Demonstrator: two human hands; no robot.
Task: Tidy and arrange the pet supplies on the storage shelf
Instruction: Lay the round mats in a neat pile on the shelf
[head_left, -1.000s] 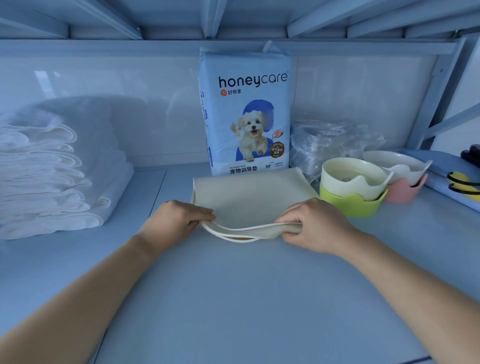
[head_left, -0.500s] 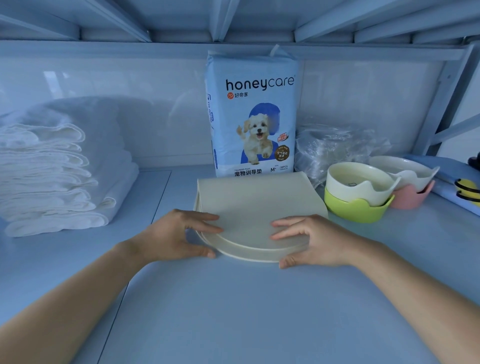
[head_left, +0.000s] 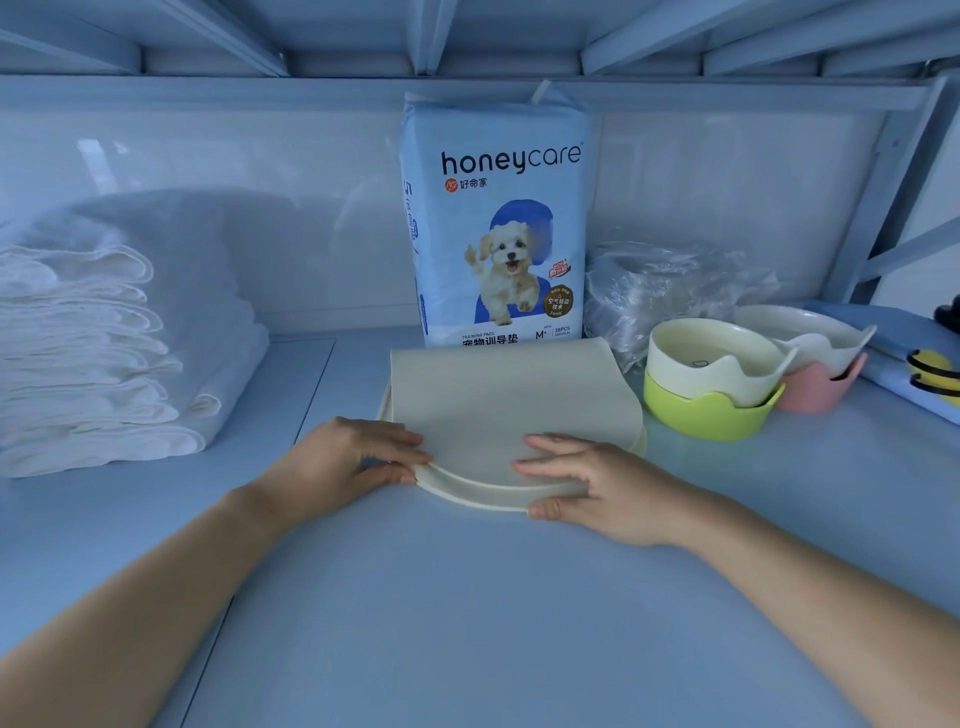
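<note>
A folded cream mat (head_left: 498, 405) lies flat on the blue shelf (head_left: 467, 597), just in front of an upright honeycare pad pack (head_left: 498, 218). My left hand (head_left: 348, 457) is at the mat's near left corner, fingers on top and thumb below, pinching the upper layer's edge. My right hand (head_left: 592, 483) rests on the near right part with straight fingers spread on top and the thumb against the front edge.
A stack of folded white towels (head_left: 93, 353) fills the left side. At the right stand a white bowl in a green holder (head_left: 711, 384), a white bowl in a pink holder (head_left: 821, 364) and crumpled clear plastic (head_left: 670, 286). A blue-and-yellow item (head_left: 930, 364) lies far right.
Both hands gripped the mat's near edge with curled fingers a second ago. Their fingers now lie straighter on top, and the mat has settled flat.
</note>
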